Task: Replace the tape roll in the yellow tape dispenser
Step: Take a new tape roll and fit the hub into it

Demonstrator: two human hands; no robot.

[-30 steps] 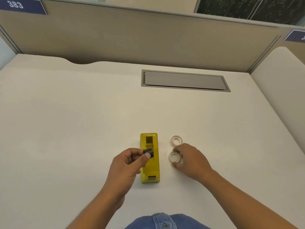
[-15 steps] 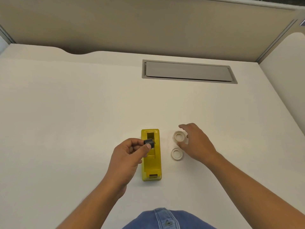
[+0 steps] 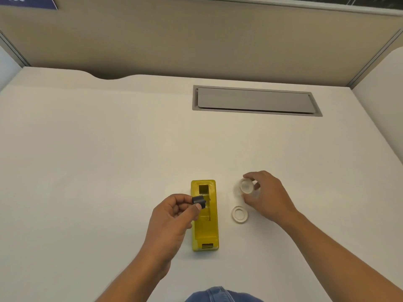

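Note:
The yellow tape dispenser (image 3: pixel 205 223) lies lengthwise on the white desk, its roll bay showing no roll. My left hand (image 3: pixel 172 216) hovers over the dispenser's left side and pinches a small black spindle core (image 3: pixel 198 200) between thumb and forefinger. To the right, my right hand (image 3: pixel 265 196) grips the farther tape roll (image 3: pixel 246 186), a whitish ring, with its fingers around the rim. A second, flatter tape roll (image 3: pixel 239 214) rests on the desk just nearer to me, untouched.
A grey cable hatch (image 3: pixel 256 100) is set into the desk at the back. Beige partition walls (image 3: pixel 196 38) close off the far and side edges. A blue number plate (image 3: pixel 28 2) hangs at the top left. My denim-clad lap (image 3: pixel 218 296) shows at the bottom edge.
My right hand left the nearer roll, moved away from me and closed on the farther roll. My left hand kept holding the black core over the dispenser.

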